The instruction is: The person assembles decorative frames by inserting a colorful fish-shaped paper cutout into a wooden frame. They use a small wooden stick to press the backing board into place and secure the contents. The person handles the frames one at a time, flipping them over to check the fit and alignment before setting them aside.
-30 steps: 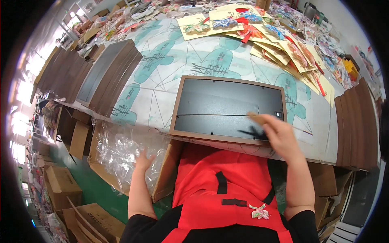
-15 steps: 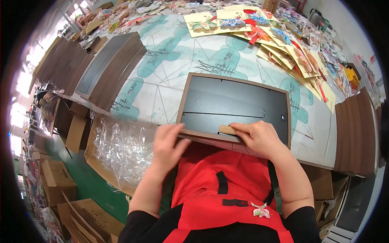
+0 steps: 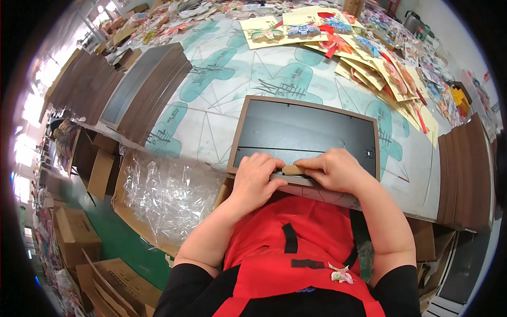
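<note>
Frame (image 3: 309, 129) lies right before us on the table (image 3: 214, 103), dark panel up, its long axis running left to right across our front, the right end a little nearer. Closest to us is the red apron (image 3: 311, 227); just past it, our left hand (image 3: 253, 179) and right hand (image 3: 338, 170) are both at the frame's near long side, so neither is clearly nearer. Our right hand, fingers folded into a pinch, has hold of a small tan block (image 3: 293, 170), set by that near side around its middle. Our left hand is half curled, thumb low and fingertips over the top, just beside the block's left end; whether it grips the frame or only rests there, we cannot tell. The block thus sits between the two hands, its length roughly along the frame's. Off to our left, below table level, a carton (image 3: 136, 226) holds clear film (image 3: 166, 195). Farther out, a left stack (image 3: 156, 95) and a right stack (image 3: 463, 171) of frames stand on edge, and yellow cards (image 3: 266, 40) with bright ornaments overlap beyond.
</note>
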Demonstrator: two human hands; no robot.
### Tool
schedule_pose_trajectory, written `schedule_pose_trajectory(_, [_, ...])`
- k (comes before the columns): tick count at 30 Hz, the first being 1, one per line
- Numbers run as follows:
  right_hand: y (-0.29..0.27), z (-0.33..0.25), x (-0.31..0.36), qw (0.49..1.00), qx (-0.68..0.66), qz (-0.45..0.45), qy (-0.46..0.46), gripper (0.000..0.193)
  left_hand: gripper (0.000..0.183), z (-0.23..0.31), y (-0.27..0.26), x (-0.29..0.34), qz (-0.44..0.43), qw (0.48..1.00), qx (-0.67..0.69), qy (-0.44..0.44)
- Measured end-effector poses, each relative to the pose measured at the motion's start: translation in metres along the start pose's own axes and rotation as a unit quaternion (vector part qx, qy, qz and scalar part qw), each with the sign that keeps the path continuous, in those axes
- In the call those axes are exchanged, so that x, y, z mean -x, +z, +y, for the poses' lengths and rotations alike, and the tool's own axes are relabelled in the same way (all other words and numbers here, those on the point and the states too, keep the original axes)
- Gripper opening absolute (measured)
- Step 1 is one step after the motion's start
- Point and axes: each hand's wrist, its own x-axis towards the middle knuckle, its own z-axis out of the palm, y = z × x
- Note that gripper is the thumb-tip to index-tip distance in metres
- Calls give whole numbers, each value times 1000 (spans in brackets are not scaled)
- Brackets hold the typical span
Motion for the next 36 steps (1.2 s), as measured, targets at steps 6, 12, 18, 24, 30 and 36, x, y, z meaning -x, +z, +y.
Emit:
schedule_pose_trajectory(6, [18,-21,26,966,209,127,-85,36,23,-7,6,8,40,999,16,27])
schedule_pose_trajectory(12, [11,-24,1,988,-24,152,28,32,47,-22,-23,11,230,969,30,-81])
schedule_pose_trajectory(18, [33,-41,-53,998,30,63,-6,30,38,-72,8,28,216,926,244,-190])
schedule_pose_trajectory(24, [33,-55,-72,996,84,16,-9,29,36,-67,9,25,235,929,215,-188])
schedule_pose_trajectory(30, [29,-59,-78,992,124,-5,-25,33,36,-65,6,26,224,932,209,-194])
schedule_pose_trajectory(36, [17,-80,-88,984,173,-33,-29,27,36,-64,7,28,228,938,190,-182])
